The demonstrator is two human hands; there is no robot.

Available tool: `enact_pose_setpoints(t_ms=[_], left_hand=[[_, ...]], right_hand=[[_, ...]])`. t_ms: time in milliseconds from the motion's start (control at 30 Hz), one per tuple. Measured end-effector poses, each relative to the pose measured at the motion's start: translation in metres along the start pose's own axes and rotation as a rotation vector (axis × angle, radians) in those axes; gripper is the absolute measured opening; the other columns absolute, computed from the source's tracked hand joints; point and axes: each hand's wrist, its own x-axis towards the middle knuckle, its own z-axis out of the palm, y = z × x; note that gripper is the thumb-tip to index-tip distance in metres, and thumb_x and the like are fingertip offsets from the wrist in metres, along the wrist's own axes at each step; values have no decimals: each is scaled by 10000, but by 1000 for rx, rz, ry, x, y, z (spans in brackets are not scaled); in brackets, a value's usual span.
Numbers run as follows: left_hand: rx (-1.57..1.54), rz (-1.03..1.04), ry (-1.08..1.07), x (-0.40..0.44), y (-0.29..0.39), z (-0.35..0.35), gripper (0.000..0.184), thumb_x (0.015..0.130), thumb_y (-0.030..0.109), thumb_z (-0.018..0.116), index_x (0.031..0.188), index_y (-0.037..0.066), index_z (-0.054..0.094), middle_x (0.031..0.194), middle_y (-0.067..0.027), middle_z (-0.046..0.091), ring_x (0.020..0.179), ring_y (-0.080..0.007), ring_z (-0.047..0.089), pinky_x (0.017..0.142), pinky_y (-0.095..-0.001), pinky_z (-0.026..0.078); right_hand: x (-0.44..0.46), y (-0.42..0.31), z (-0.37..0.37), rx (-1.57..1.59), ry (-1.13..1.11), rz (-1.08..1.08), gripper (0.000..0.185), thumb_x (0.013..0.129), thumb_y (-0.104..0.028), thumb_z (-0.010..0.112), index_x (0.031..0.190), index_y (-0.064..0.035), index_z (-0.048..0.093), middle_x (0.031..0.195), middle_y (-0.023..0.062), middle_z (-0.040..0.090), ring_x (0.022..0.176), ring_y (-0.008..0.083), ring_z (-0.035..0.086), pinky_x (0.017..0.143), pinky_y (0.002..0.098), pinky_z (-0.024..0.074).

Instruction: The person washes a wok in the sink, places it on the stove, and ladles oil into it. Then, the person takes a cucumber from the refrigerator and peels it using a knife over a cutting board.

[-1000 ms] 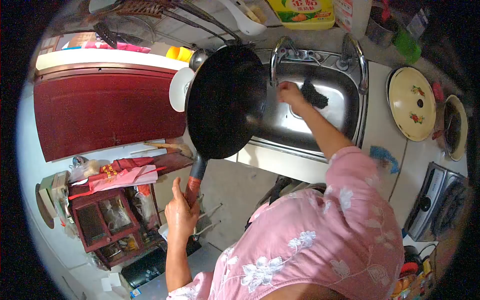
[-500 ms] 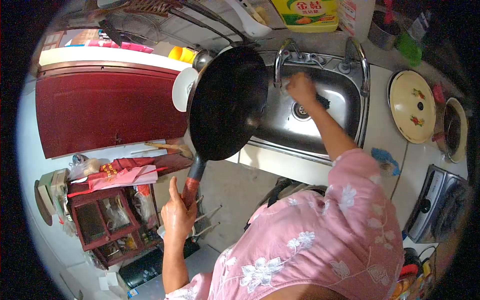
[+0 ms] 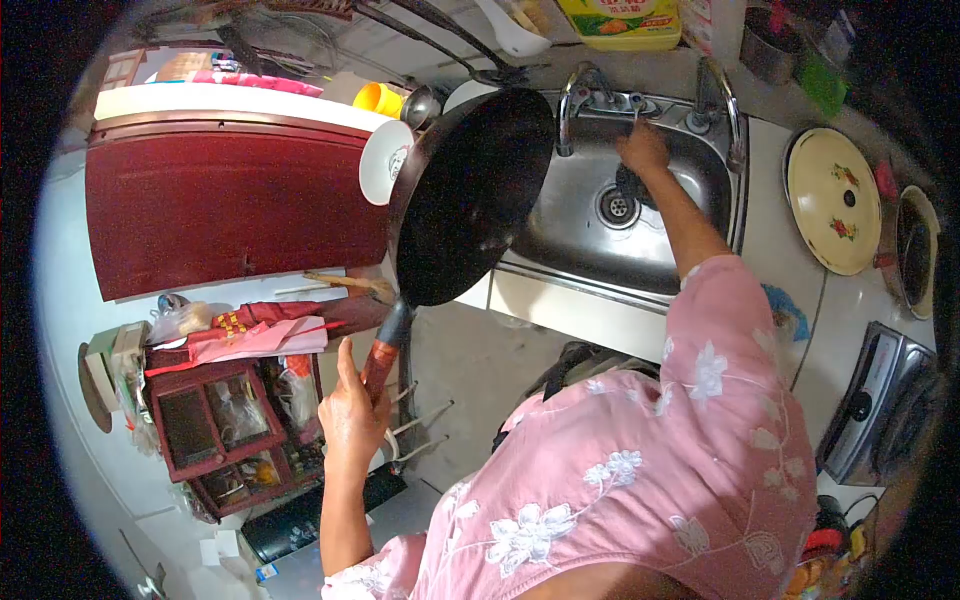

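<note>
My left hand (image 3: 354,405) is closed round the red-and-grey handle of a black wok (image 3: 470,195), thumb pointing up along it. The wok is raised and tilted beside the sink's left edge, its dark inside facing me. Over the steel sink (image 3: 565,245), my right hand (image 3: 645,150) reaches to just below the tap lever (image 3: 637,103). Its fingers look curled, but blur hides what they hold, if anything. A dark scrubber (image 3: 630,186) shows below that hand, near the drain (image 3: 618,206). The curved tap spout (image 3: 566,125) stands to the hand's left.
A white bowl (image 3: 383,165) and a yellow cup (image 3: 376,98) sit left of the wok. On the right counter are a cream lid with flowers (image 3: 832,200), a blue cloth (image 3: 787,312) and a gas stove (image 3: 868,400). A yellow detergent bottle (image 3: 625,22) stands behind the sink.
My right hand has moved from beneath the spout to the right and back, towards the tap lever. The wok still hangs from my left hand, now showing a narrower opening. The camera view has shifted slightly.
</note>
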Motion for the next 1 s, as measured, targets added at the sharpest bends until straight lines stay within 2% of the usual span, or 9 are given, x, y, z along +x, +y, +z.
enact_pose_setpoints(t_ms=[167,467,567,633,667,733,800,900,1000], left_hand=[[62,-73,22,-15,-10,-3,762,622,70,588,1247,29,153,721,-180,569,553,-358,546,496,-428,438],[102,-129,198,-40,-35,-17,735,594,38,591,1233,17,229,789,-159,577,589,-316,568,507,-386,454],[135,-140,203,-48,-47,-18,720,589,35,586,1225,20,249,829,-157,575,611,-311,572,521,-380,460],[119,-78,274,-47,-59,-14,685,583,30,585,1204,18,296,857,-158,573,636,-311,573,544,-374,463],[124,-56,296,-46,-63,-13,667,580,27,584,1192,19,319,871,-158,570,649,-310,573,557,-372,464],[92,-5,341,-45,-70,-8,617,578,20,577,1162,36,379,897,-154,565,683,-314,571,583,-371,467],[74,56,377,-41,-83,2,602,585,28,568,1159,56,388,906,-155,559,690,-325,564,582,-377,465],[135,242,406,-28,-98,3,568,580,37,558,1130,46,415,896,-172,544,679,-345,551,580,-392,460],[39,298,356,-22,-108,3,483,586,37,566,1055,26,454,829,-170,530,716,-361,531,588,-415,427]], right_hand=[[-28,13,-11,197,-30,-80,426,682,-283,540,934,58,503,949,270,513,876,396,503,785,435,401],[-48,9,-11,-28,-210,-177,362,672,-229,555,918,37,537,949,240,529,878,359,519,761,404,420],[-56,1,-19,168,-258,-185,403,685,-254,563,988,10,534,1003,213,526,935,327,510,791,361,412],[-54,7,-15,858,-425,-54,451,694,-300,572,1055,-35,521,1123,192,465,1055,317,433,848,409,370],[-63,14,-9,852,-402,-46,451,694,-300,572,1055,-35,521,1123,192,465,1055,317,433,848,409,370],[-106,23,-1,-188,-262,-2,440,678,-309,589,1044,-73,529,1187,171,406,1142,336,327,873,520,300],[-127,21,2,-393,-82,-76,415,662,-301,593,1020,-99,534,1223,166,350,1169,362,265,853,600,248],[-161,19,-24,-373,189,-83,404,653,-299,591,1009,-116,535,1210,152,353,1168,351,253,901,569,206],[-179,52,-54,-446,438,99,431,698,-296,556,1096,-145,495,1251,151,318,1193,358,206,898,563,202]])
